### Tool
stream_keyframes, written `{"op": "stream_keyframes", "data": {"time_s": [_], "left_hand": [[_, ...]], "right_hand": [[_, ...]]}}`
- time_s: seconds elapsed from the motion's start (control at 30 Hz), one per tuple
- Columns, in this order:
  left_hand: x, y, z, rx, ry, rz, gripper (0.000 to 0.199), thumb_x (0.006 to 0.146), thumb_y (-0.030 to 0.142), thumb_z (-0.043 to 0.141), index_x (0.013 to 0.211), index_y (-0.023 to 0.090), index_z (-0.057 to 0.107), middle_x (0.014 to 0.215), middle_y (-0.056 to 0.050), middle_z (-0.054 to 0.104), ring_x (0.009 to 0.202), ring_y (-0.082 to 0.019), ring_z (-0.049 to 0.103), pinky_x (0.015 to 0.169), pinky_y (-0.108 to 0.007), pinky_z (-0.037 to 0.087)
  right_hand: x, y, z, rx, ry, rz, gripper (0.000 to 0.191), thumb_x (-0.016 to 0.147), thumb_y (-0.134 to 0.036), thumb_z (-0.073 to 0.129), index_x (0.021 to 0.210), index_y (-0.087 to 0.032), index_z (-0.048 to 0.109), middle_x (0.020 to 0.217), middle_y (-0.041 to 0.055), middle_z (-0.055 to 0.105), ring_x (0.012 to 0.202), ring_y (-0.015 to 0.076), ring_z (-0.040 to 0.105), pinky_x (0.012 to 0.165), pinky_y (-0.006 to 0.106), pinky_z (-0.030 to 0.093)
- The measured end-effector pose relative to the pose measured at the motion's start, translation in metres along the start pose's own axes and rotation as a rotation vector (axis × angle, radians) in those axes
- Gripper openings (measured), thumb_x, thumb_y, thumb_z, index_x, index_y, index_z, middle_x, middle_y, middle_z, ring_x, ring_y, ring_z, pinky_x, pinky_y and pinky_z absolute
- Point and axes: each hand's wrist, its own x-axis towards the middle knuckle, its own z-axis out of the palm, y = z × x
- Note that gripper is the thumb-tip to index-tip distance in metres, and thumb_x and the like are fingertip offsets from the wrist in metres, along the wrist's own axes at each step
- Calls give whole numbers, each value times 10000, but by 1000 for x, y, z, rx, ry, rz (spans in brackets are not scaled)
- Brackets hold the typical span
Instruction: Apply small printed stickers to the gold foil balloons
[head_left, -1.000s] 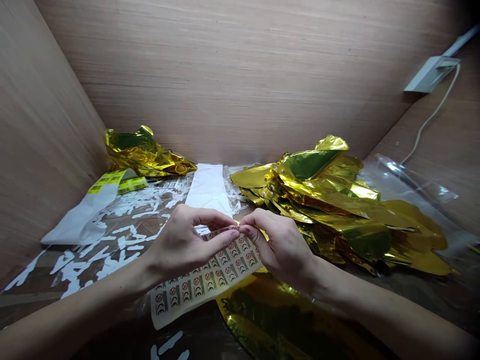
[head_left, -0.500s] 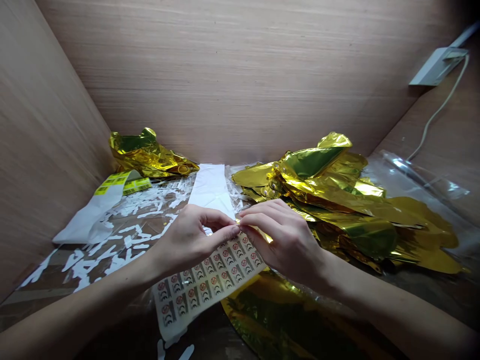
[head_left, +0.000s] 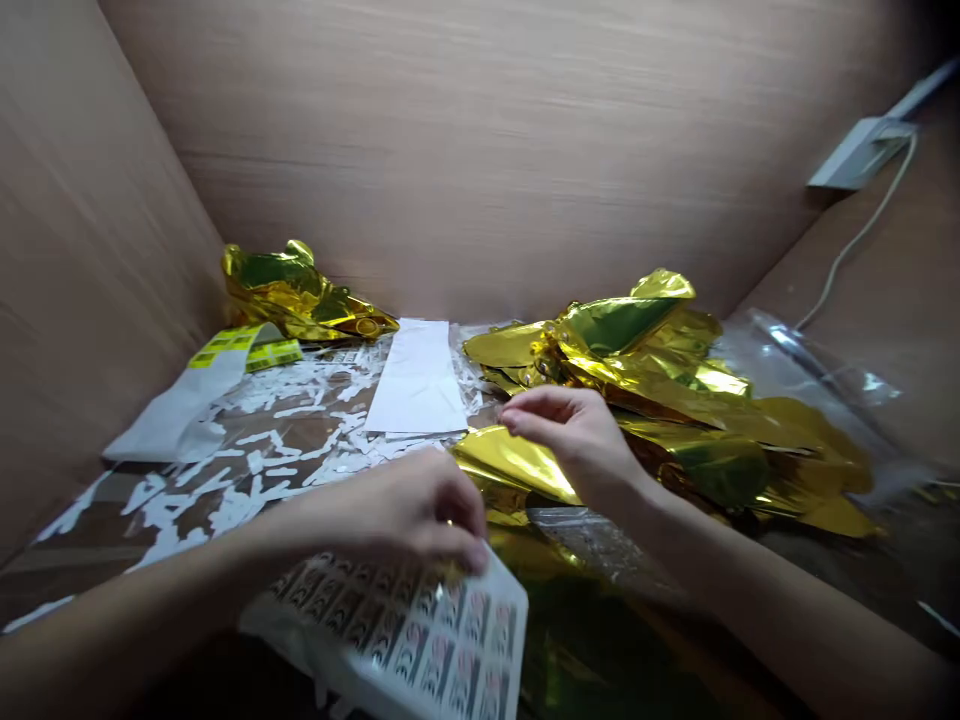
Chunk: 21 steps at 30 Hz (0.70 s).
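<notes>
My left hand (head_left: pixel 427 510) is bent over the top edge of a sheet of small printed labels (head_left: pixel 405 635), its thumb and fingers closed; a small gold bit shows at the fingertips, blurred. The sheet is tilted and curls at its lower left. To the right, my right hand (head_left: pixel 574 430) hangs above gold foil (head_left: pixel 517 465) with thumb and forefinger pinched together. What that pinch holds, if anything, is too small to tell. More dark gold foil (head_left: pixel 600 630) lies below, between my forearms.
Behind stand a gold foil heap (head_left: pixel 300 295) at left, white card (head_left: pixel 418 380), and a larger foil pile (head_left: pixel 675 400) at right. White paper scraps (head_left: pixel 247 460), a yellow-label strip (head_left: pixel 176 415) and clear plastic (head_left: pixel 810 370) lie around. A white box with a cable (head_left: pixel 855 155) hangs upper right.
My hands have moved apart. The left has come down toward me, and the label sheet has shifted lower and tilted. The right has risen slightly and moved right, uncovering gold foil and the white card's front edge.
</notes>
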Motion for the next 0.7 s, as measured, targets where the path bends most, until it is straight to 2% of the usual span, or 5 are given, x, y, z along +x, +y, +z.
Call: {"op": "stream_keyframes", "data": {"time_s": [0.1,0.23,0.33,0.43,0.7], "left_hand": [[-5,17,42,235,-8,159,90,875,213,693,844,213,777,805,-22,772,692,-153,693,644,-235,495],[0,18,77,567,7,195,87,825,210,697,745,184,720,800,-65,740,671,-211,691,575,-293,496],[8,12,86,698,4,201,81,738,239,761,730,171,718,785,-84,728,602,-227,668,524,-334,497],[14,7,90,669,-17,199,123,621,198,817,664,190,702,687,-70,698,537,-216,630,493,-335,487],[21,-1,104,569,-15,181,68,756,245,759,717,193,743,727,-121,710,596,-252,657,490,-350,467]], "right_hand": [[-7,23,7,-147,-80,173,249,707,-356,877,813,-148,794,777,62,769,681,156,697,650,268,569],[-12,44,21,-156,-117,309,269,708,-370,872,789,-137,766,707,55,742,568,144,666,529,245,541],[-11,43,30,-254,-123,317,224,726,-346,853,792,-149,769,696,46,736,519,140,658,470,229,524],[-10,37,37,-383,-127,248,156,747,-308,830,792,-165,786,655,34,723,498,141,652,442,216,509],[-10,52,44,-253,-131,398,215,717,-349,859,773,-165,764,749,78,773,470,138,645,391,223,510]]}}
